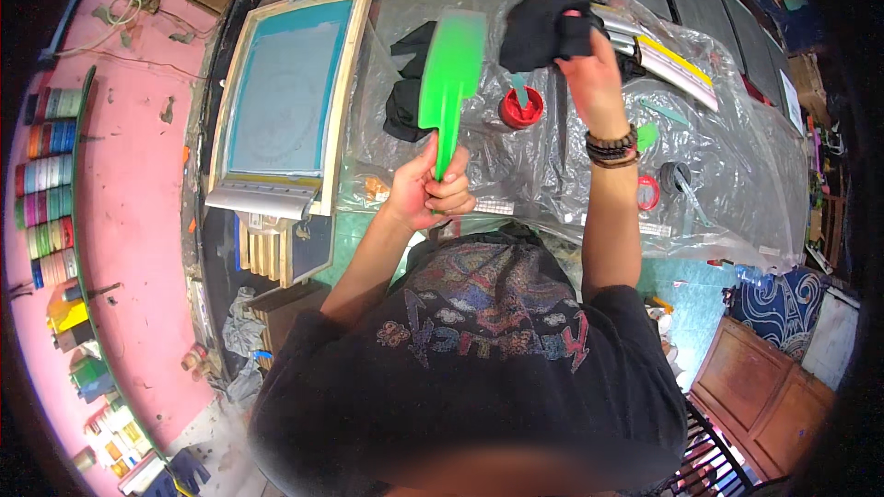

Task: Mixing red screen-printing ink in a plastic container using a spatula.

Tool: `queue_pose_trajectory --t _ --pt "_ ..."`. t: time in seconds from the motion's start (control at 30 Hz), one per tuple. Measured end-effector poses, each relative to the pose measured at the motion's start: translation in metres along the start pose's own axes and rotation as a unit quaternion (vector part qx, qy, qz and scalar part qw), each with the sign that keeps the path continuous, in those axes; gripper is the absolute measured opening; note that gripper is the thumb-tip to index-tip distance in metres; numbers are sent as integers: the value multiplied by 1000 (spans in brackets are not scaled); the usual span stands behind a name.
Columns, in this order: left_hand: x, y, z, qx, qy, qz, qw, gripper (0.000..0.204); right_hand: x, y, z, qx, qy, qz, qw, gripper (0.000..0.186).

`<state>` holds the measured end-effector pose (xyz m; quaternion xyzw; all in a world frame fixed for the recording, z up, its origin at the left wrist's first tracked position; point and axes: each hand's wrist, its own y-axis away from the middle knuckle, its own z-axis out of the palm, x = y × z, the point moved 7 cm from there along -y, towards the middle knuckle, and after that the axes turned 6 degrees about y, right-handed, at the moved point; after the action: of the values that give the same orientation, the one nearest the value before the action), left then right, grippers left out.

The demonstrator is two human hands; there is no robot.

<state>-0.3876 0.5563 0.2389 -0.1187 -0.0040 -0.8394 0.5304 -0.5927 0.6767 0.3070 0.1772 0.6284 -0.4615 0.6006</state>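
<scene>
My left hand [428, 186] grips the handle of a green plastic spatula [451, 60], its broad blade pointing away from me. My right hand [594, 83] holds a bunched black cloth [543, 32] near the back of the plastic-covered table [387, 18]. Just below that cloth is a red tub [521, 112] with a teal tool standing in it. More black cloth [403, 110] lies left of the spatula blade, partly behind it.
A wooden-framed screen [281, 92] with a metal trough [258, 200] lies at left. Squeegees [677, 69], a green scraper [648, 133] and rolls of tape [647, 191] sit at right. A pink wall [147, 221] carries a shelf of spools [46, 186].
</scene>
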Motion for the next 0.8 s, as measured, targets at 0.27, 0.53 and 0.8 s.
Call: queue_pose_trajectory --t 0.27,0.53,0.8 --pt "22 68 -58 268 -297 10 916 64 7 -2 120 -96 546 -94 827 24" --pt "34 110 -74 346 -472 72 807 67 65 44 162 205 -152 221 941 47" --pt "22 82 -63 161 -94 -23 982 64 95 101 46 324 -107 204 918 85"
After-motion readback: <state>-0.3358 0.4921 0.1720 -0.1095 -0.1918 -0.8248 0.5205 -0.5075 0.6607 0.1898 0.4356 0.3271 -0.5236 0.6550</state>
